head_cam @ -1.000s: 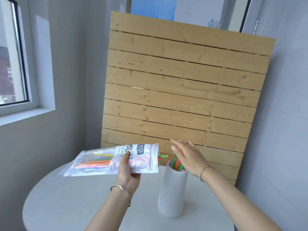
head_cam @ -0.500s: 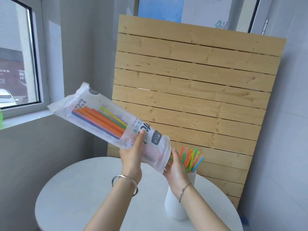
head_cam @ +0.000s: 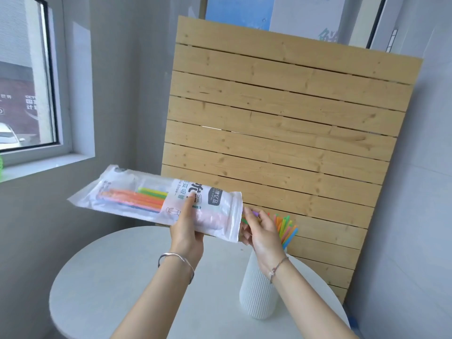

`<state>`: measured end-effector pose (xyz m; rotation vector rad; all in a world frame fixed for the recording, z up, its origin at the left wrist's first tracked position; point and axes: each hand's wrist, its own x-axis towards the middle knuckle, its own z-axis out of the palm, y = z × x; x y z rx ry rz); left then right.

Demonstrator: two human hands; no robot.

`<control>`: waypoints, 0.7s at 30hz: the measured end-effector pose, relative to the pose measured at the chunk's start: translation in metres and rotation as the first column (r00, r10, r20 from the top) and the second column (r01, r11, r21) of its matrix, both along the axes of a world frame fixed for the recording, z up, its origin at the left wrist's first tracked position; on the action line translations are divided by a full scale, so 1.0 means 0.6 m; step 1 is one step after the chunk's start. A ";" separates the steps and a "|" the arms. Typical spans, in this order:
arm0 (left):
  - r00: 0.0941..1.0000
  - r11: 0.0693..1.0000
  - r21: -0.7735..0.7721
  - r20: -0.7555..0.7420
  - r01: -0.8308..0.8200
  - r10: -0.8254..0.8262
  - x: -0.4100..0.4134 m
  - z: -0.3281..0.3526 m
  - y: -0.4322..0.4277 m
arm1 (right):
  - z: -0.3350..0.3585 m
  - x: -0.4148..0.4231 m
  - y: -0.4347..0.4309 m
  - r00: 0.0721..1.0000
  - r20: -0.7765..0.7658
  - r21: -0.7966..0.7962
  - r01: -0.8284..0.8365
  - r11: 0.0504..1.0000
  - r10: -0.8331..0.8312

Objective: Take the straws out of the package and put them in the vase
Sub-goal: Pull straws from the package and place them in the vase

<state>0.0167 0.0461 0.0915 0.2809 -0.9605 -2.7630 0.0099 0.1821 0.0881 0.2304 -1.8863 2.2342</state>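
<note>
My left hand (head_cam: 187,231) grips a clear plastic straw package (head_cam: 137,194) near its open right end, holding it almost level above the table. Orange, green and pink straws lie inside it toward the left. My right hand (head_cam: 261,234) is at the package mouth, fingers pinched on the tips of straws (head_cam: 254,213) poking out, a purple and a green one. Below and behind that hand stands a white ribbed vase (head_cam: 256,294) with several coloured straws (head_cam: 287,228) sticking up from it.
A round white table (head_cam: 117,285) carries the vase on its right side. A tall wooden slat panel (head_cam: 281,133) leans against the wall behind it. A window and sill (head_cam: 44,162) are at the left.
The package was tipped up steeply with its closed end high; it has come down to nearly level. My right hand moved from under the package mouth to pinching straw tips there.
</note>
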 end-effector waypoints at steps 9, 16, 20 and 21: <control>0.987 0.963 0.269 0.160 -0.020 -0.024 -0.008 -0.032 -0.020 | 0.049 -0.002 0.091 0.978 -0.112 -0.126 0.163 0.979 -0.177; 0.977 0.958 0.271 0.159 0.096 -0.143 0.001 -0.026 0.060 | 0.029 0.004 0.054 0.982 -0.033 -0.023 0.187 0.982 -0.188; 0.979 0.961 0.261 0.156 0.090 -0.134 0.001 -0.024 0.064 | 0.039 0.004 0.081 0.971 -0.076 0.010 0.227 0.974 -0.225; 0.980 0.961 0.267 0.161 0.073 -0.120 -0.001 -0.025 0.059 | 0.045 0.004 0.093 0.966 -0.093 -0.015 0.242 0.970 -0.242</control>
